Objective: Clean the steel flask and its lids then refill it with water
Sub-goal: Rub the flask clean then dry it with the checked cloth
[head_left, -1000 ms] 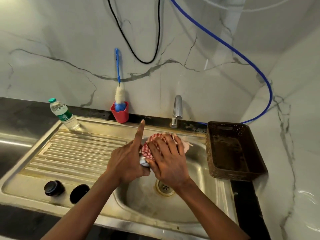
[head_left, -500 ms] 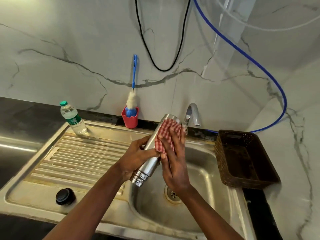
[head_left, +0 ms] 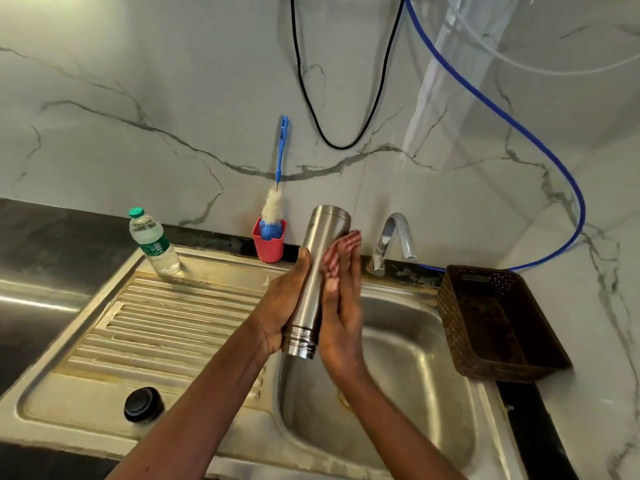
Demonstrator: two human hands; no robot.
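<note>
Over the sink basin (head_left: 415,382) I hold the steel flask (head_left: 320,265) nearly upright, its threaded mouth pointing down and its base up. My left hand (head_left: 280,306) grips it from the left, thumb lying along the body. My right hand (head_left: 341,306) presses flat against the flask's right side with straight fingers. The red checked cloth is not visible. One black lid (head_left: 143,403) lies on the drainboard (head_left: 166,323) near the front edge, left of my left forearm.
A plastic water bottle (head_left: 154,242) stands at the drainboard's back corner. A red cup with a blue bottle brush (head_left: 269,239) sits against the wall. The tap (head_left: 394,237) is right of the flask, and a brown basket (head_left: 491,323) stands right of the basin.
The flask has come up out of the basin and now stands steeper. My right hand has flattened along its side and the checked cloth has dropped out of sight. Only one lid shows now.
</note>
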